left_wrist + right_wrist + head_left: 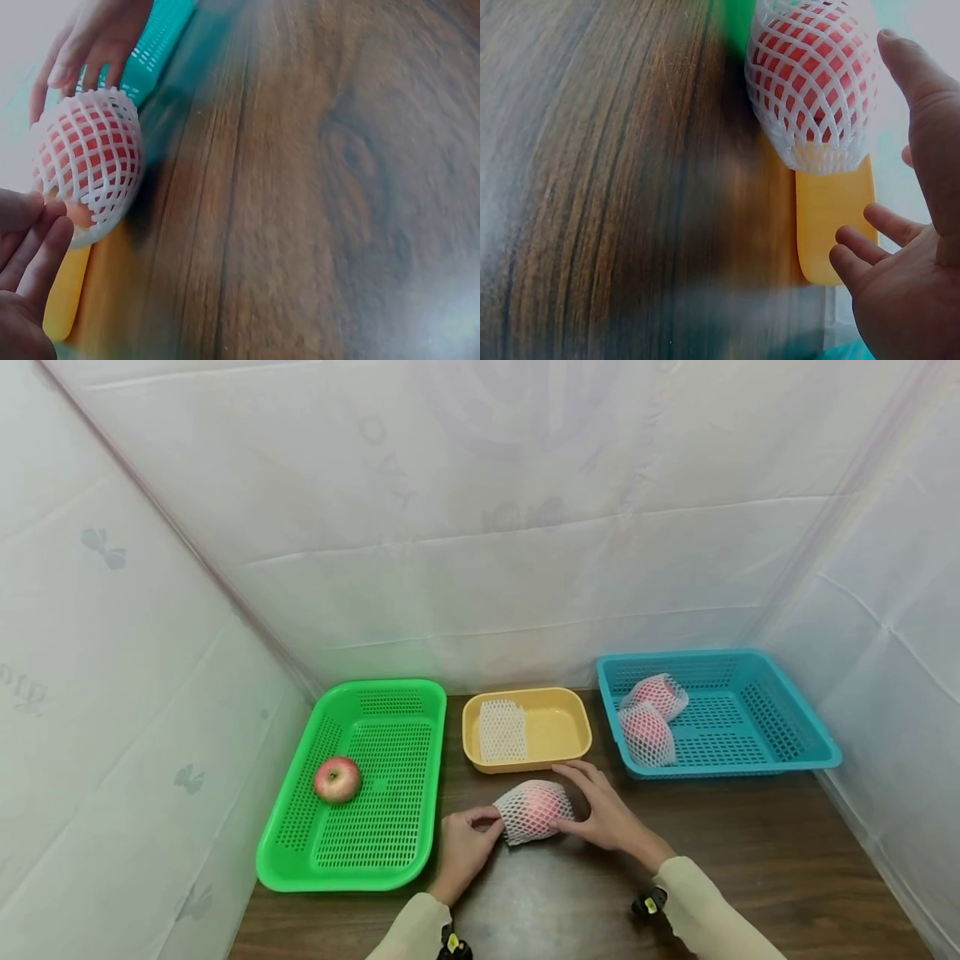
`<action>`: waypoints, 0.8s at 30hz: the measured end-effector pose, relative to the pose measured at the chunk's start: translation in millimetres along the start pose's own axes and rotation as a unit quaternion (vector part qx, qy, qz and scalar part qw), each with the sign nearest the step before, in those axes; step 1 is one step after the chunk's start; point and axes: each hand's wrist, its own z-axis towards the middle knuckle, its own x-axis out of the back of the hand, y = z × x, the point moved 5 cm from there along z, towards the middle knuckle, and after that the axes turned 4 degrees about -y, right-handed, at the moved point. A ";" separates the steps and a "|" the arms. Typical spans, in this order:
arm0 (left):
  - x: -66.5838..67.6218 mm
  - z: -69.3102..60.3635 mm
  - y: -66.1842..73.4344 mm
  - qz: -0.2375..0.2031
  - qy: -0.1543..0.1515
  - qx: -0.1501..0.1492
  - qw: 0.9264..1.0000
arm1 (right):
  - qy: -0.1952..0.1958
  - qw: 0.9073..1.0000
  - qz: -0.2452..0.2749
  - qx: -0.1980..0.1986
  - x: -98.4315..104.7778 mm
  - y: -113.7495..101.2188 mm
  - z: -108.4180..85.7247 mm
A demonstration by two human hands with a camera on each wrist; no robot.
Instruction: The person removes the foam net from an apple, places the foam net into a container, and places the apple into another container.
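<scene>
Foreground: two pale sleeves (712,910) extend over a brown, wood-grained surface (555,906), with a small black device (453,950) at each wrist. The left hand (465,847) pinches the left end of a white foam net (513,817) between thumb and fingertips. Inside this net sits a red apple (542,808), located between the two hands and in front of a yellow tray (557,735). The right hand (606,814) is released, its fingers spread about the apple's right side; whether its thumb touches the net cannot be told. To the left, a green basket (375,843) holds one bare apple (337,779) near its left wall.

Middle distance: the yellow tray carries a flat white net (502,731) in its left half. To the right, a blue basket (720,739) contains two netted apples (647,735), touching each other at its left end.

Background: white sheeting (525,577) bearing faint printed markings hangs behind the containers and along both sides.
</scene>
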 end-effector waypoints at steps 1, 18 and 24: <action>-1.0 0.6 0.1 -0.012 -0.002 0.002 1.000 | 0.001 1.000 0.000 -0.001 0.2 0.6 -0.3; -26.0 10.8 6.0 -0.112 -0.130 0.020 0.985 | 0.006 1.000 -0.009 -0.012 2.1 11.6 -9.5; -34.9 16.2 11.1 -0.010 -0.161 -0.031 0.986 | -0.002 1.000 -0.012 -0.024 1.8 16.9 -12.1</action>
